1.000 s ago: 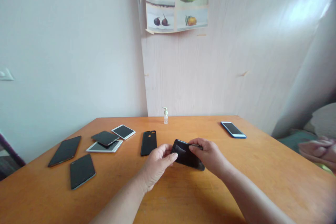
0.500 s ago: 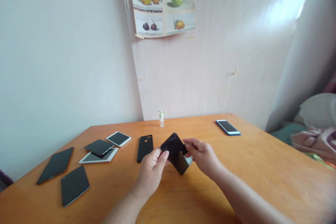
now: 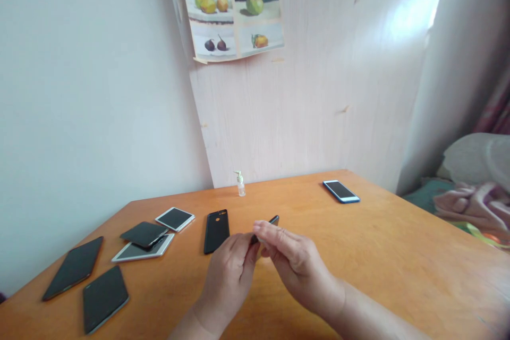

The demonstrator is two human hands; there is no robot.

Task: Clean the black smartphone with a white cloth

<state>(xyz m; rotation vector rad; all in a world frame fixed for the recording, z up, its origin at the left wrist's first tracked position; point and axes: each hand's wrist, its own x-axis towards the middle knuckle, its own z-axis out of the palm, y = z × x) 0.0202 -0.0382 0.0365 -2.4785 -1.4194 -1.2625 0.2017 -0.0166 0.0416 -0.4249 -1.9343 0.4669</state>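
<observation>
A black smartphone (image 3: 274, 220) is held up edge-on over the table, so just a narrow dark strip of it shows. My left hand (image 3: 230, 271) is closed on its near left end, thumb and fingers pinching it. My right hand (image 3: 298, 263) is cupped over the phone from the right, its fingers pressed together against it. Those fingers hide most of the phone, and a small pale patch by their tips is too unclear to name. Just left of the hands, a black phone case (image 3: 216, 231) with a round hole lies flat.
Two dark devices (image 3: 75, 266) (image 3: 105, 297) lie at the table's left. Behind them, a dark phone (image 3: 144, 234) rests on a white tablet (image 3: 119, 253) beside another white device (image 3: 175, 218). A pump bottle (image 3: 240, 185) stands at the back; a blue-edged phone (image 3: 341, 191) lies back right.
The smartphone has turned from showing its broad dark face to edge-on. My right hand has moved from pinching its right edge to covering it. The view has shifted slightly right.
</observation>
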